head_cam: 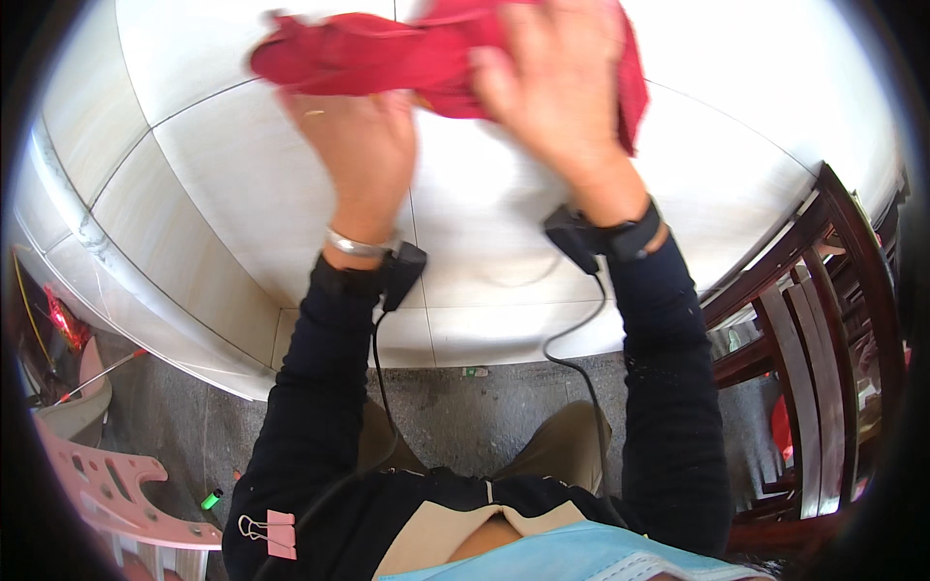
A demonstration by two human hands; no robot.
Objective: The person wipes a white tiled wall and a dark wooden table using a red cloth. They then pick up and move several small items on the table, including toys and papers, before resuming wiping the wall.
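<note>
A red cloth, bunched and blurred, is held up in front of the white tiled wall or surface at the top of the view. My left hand grips its left part from below; the fingertips are hidden by the fabric. Over the right part of the cloth lies my right hand, its fingers spread and blurred by motion, the palm side hidden. A silver bracelet is on my left wrist, and black strapped devices with cables sit on both wrists.
Dark wooden chair stands at the right. At the lower left are a pink plastic stool and a green lighter-like object on the grey floor. A red foil thing lies further left.
</note>
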